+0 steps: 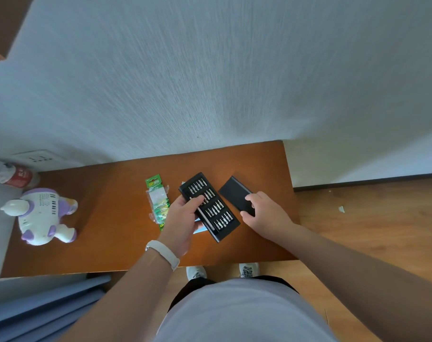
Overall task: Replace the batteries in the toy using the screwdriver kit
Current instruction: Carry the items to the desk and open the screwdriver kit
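A black screwdriver kit tray (213, 208) with rows of silver bits lies open on the brown table (111, 218). My left hand (182, 218) holds the tray's left edge, thumb on the bits near the driver handle. My right hand (264, 213) grips the black kit cover (236, 193), which lies just right of the tray. A green battery pack (158, 201) sits left of the tray. The white and purple toy (42, 215) lies on its side at the table's far left, away from both hands.
A red and white bottle (14, 177) lies behind the toy by a wall socket (39, 157). A light blue item (200, 229) peeks from under the tray. The wall runs along the table's back edge. Wooden floor lies to the right; blue fabric sits at lower left.
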